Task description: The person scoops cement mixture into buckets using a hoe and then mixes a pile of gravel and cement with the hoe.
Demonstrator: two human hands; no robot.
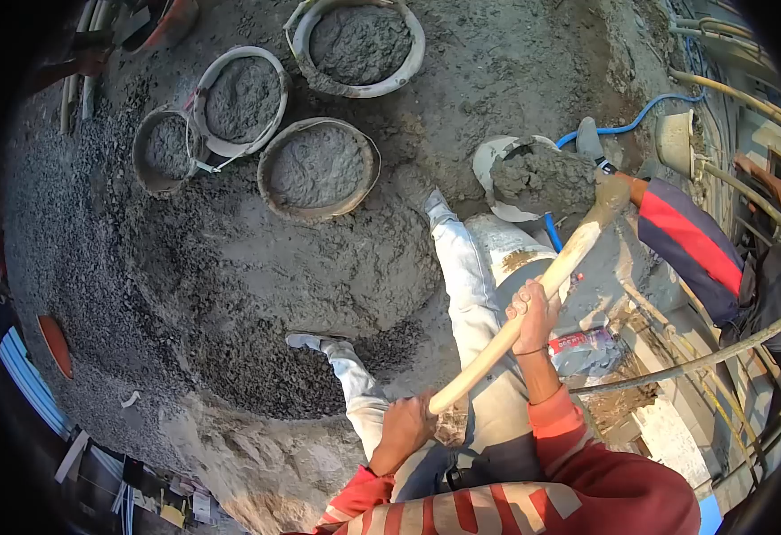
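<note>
A long-handled hoe (484, 357) slants from lower left to upper right in front of me. My left hand (404, 435) is closed round the near end of its wooden handle. Farther up, my right hand (534, 314) is wrapped round the same handle. The tool's mud-coated head (613, 194) is at a pale bucket (488, 169), beside a heap of wet concrete (546, 178); the concrete hides the blade. Another person's grey-gloved hand (589, 141) is by that bucket's rim. Wet concrete (292, 276) spreads on the ground around my feet.
Several concrete-filled buckets stand ahead and left, including a near bucket (270, 169) and a far bucket (415, 53). A co-worker's striped sleeve (694, 245) reaches in from the right. A blue hose (644, 123) and a curved pole (694, 361) lie on that side. Gravel (78, 241) covers the left.
</note>
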